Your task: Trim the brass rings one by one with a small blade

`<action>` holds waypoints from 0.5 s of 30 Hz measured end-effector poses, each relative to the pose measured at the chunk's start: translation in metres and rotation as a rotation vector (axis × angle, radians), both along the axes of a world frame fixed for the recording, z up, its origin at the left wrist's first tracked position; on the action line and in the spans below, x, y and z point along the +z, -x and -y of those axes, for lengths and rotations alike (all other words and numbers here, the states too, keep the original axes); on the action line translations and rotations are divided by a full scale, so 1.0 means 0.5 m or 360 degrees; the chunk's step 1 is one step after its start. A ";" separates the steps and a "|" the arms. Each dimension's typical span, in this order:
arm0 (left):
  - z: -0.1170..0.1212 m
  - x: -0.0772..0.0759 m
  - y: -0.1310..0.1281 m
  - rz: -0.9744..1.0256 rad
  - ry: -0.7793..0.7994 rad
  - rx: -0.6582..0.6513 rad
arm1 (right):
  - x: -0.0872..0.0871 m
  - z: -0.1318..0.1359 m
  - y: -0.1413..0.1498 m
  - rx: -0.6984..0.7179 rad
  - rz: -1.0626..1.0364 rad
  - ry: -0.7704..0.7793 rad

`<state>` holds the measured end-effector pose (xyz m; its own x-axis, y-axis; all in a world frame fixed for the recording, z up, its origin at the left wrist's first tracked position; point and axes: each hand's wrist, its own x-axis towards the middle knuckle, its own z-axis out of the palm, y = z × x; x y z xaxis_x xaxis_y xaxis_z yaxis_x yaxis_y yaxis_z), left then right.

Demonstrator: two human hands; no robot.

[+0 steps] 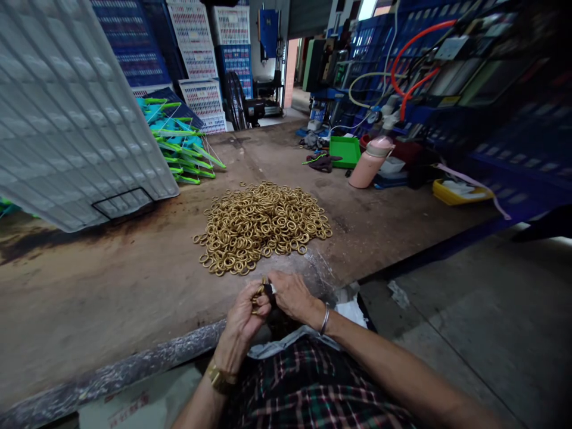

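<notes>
Workbench (134, 286): ring pile (268, 223) mid-bench | left: upended crate (75, 113) — plastic frames (190, 158) behind its right edge | far right: tray (345, 150), bottle (367, 168) right of it, then tub (447, 196) | beyond bench, far left: stacked crates (194, 47) — fan (235, 98) to their right

One heap of gold rings (268, 223), too many to count; one pink bottle (369, 165); one green tray (345, 152); one yellow tray (456, 197); one black fan (235, 102); one watch (220, 379); one bracelet (325, 319).

The left edge crops the pale crate (75, 113); fingers (263, 310) partly hide a dark piece (269, 289).
</notes>
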<state>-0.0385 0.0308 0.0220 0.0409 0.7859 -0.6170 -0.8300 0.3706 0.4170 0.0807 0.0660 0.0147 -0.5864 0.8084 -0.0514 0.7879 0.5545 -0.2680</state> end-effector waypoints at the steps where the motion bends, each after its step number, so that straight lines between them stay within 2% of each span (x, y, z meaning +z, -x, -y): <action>1: 0.006 0.004 0.000 0.0001 0.0009 -0.0024 | 0.001 -0.004 0.000 -0.0028 0.0029 0.0019; 3: 0.025 0.014 -0.002 0.0014 -0.0004 -0.0144 | 0.007 -0.018 -0.004 -0.0108 0.0079 0.0066; 5: 0.052 0.022 -0.006 0.0021 -0.0044 -0.0365 | 0.014 -0.039 -0.012 -0.0191 0.0098 0.0081; 7: 0.079 0.019 -0.011 0.0048 0.0011 -0.0544 | 0.017 -0.062 -0.018 -0.0207 0.0044 0.0034; 11: 0.116 -0.020 -0.017 -0.0035 0.0189 -0.0635 | 0.002 -0.099 -0.010 -0.0088 -0.0169 -0.0119; 15: 0.123 -0.068 -0.021 0.0045 0.0538 -0.0565 | -0.021 -0.119 0.014 -0.0125 -0.0098 -0.0162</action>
